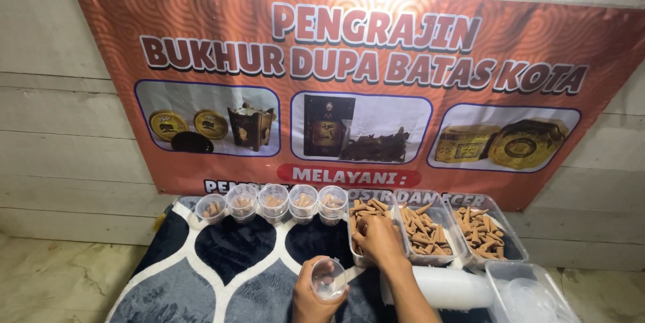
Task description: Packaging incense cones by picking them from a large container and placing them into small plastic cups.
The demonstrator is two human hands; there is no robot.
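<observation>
Cups [273, 202] of cones stand beyond the left hand [310, 299], which grips an empty cup [328, 278]; the right hand [377, 239] closes on cones in a tray [355, 252].

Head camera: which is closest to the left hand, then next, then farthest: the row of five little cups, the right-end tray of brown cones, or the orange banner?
From the left hand:
1. Row of five little cups, just ahead on the mat.
2. Right-end tray of brown cones, far right.
3. Orange banner, up on the wall.
</observation>
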